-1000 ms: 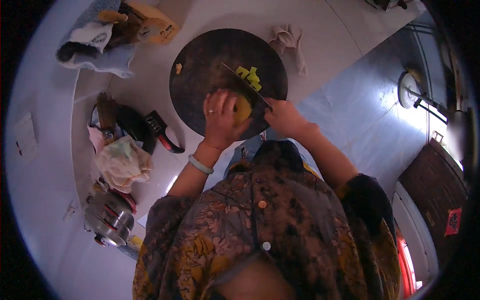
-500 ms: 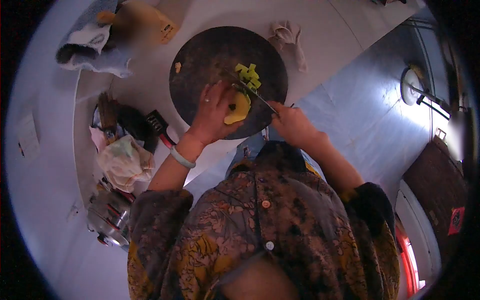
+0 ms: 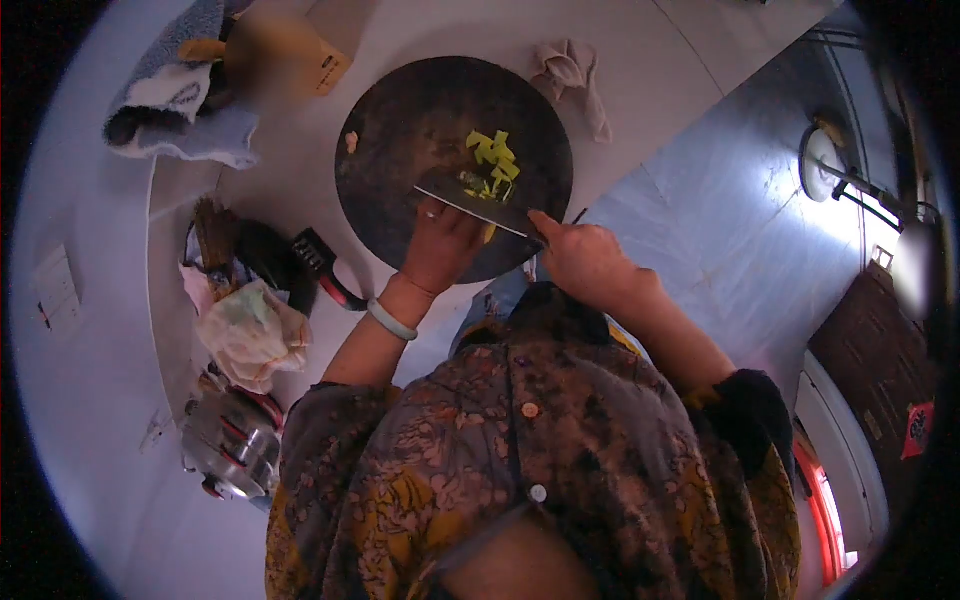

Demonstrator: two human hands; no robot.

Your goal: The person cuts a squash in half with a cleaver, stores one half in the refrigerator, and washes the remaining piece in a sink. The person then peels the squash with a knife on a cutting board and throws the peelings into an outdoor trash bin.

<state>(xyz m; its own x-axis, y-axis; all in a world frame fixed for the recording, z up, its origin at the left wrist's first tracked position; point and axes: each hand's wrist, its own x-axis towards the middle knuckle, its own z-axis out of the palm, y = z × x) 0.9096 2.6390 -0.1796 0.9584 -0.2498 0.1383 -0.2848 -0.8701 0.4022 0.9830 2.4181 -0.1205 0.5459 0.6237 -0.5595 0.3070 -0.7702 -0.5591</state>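
Note:
A round dark cutting board (image 3: 390, 115) lies on the light counter. My right hand (image 3: 588, 260) is closed round the handle of a wide-bladed knife (image 3: 475, 207), whose blade crosses the board towards the left. Just below the blade, my left hand (image 3: 442, 243), with a ring and a pale bracelet, grips a yellow-green vegetable (image 3: 489, 232); only a sliver of it shows. Cut green pieces (image 3: 492, 152) lie beyond the blade. A small pale scrap (image 3: 352, 142) rests at the board's left side.
A crumpled cloth (image 3: 572, 80) lies past the board's upper right edge. Left of the board are a black-and-red handled item (image 3: 325, 268), a bundled cloth (image 3: 255, 330), a metal pot (image 3: 230, 445), a towel (image 3: 185, 135) and a yellow box (image 3: 325, 65).
The knife has swung flatter and now covers most of the vegetable. Some green bits have appeared beside the blade. My left hand shifted left, then back right.

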